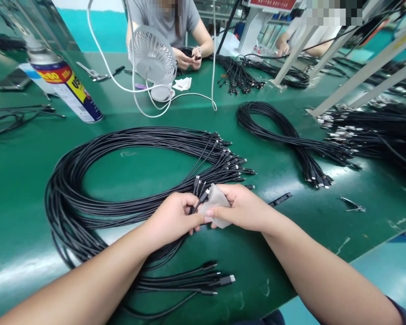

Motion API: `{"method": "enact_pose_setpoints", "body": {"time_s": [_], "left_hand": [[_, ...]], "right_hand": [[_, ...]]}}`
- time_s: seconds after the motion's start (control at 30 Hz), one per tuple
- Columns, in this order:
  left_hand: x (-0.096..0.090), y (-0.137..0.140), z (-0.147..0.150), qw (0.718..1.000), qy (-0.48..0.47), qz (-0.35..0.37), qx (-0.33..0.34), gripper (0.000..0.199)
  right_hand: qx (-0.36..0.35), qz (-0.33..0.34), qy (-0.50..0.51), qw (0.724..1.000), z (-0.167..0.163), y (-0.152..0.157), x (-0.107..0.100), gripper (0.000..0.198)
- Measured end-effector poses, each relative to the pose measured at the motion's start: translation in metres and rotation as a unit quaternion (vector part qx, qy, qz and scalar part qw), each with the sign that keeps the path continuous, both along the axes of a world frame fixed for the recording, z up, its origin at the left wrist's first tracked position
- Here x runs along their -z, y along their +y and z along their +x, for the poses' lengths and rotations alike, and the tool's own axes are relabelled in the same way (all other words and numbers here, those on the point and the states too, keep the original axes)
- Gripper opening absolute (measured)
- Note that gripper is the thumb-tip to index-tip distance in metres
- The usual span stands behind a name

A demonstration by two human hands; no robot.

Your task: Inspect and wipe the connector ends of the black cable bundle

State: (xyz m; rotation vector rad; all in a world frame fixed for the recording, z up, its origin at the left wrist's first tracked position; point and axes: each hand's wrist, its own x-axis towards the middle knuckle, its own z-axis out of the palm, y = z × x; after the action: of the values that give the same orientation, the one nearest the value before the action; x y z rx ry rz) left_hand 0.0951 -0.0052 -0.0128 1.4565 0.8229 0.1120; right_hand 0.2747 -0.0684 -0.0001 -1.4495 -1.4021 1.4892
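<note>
My left hand (pixel 177 215) is closed around a few black cables, and their plug ends (pixel 201 192) poke up above the fingers. Pinched in my right hand (pixel 242 206) is a grey-white cloth (pixel 216 203), pressed close to those plugs at the left fingertips. Which plug the cloth covers is hidden. A large looped bundle of black cables (pixel 88 153) lies around and behind my hands, its connectors fanned out to the right. Several more cable ends (pixel 225 280) rest below my left forearm, nearer to me.
A spray can (pixel 66 85) stands at the back left, near a white fan (pixel 154 54) with a looping white cord. Another cable bundle (pixel 274 122) lies to the right, before metal posts (pixel 362 67). Tweezers (pixel 353 205) lie near the right edge. Two people work across the table.
</note>
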Motion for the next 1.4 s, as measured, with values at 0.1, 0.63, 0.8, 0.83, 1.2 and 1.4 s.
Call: {"method": "enact_pose_setpoints", "body": {"time_s": [0.1,0.63,0.8,0.83,1.2,1.4], "left_hand": [[-0.003,0.000,0.000,1.000,0.001,0.005,0.001,0.007],[-0.003,0.000,0.001,1.000,0.003,-0.024,-0.014,0.016],[-0.003,0.000,0.002,1.000,-0.025,-0.016,-0.010,0.023],[-0.003,0.000,0.002,1.000,-0.023,-0.018,-0.009,0.022],[-0.001,0.000,0.002,1.000,-0.002,-0.007,-0.012,0.015],[0.000,0.000,0.002,0.999,-0.016,-0.026,-0.030,0.020]], "right_hand": [[0.012,0.042,-0.058,0.997,-0.005,0.000,-0.006,0.013],[0.038,-0.030,-0.022,0.999,-0.001,-0.003,-0.008,0.019],[-0.004,-0.029,-0.004,1.000,-0.004,-0.001,-0.010,0.007],[-0.004,-0.029,-0.005,1.000,-0.004,0.000,-0.011,0.007],[0.014,-0.026,-0.035,0.999,0.001,-0.001,-0.006,0.016],[0.009,-0.007,-0.002,1.000,0.004,0.002,-0.009,0.010]]}}
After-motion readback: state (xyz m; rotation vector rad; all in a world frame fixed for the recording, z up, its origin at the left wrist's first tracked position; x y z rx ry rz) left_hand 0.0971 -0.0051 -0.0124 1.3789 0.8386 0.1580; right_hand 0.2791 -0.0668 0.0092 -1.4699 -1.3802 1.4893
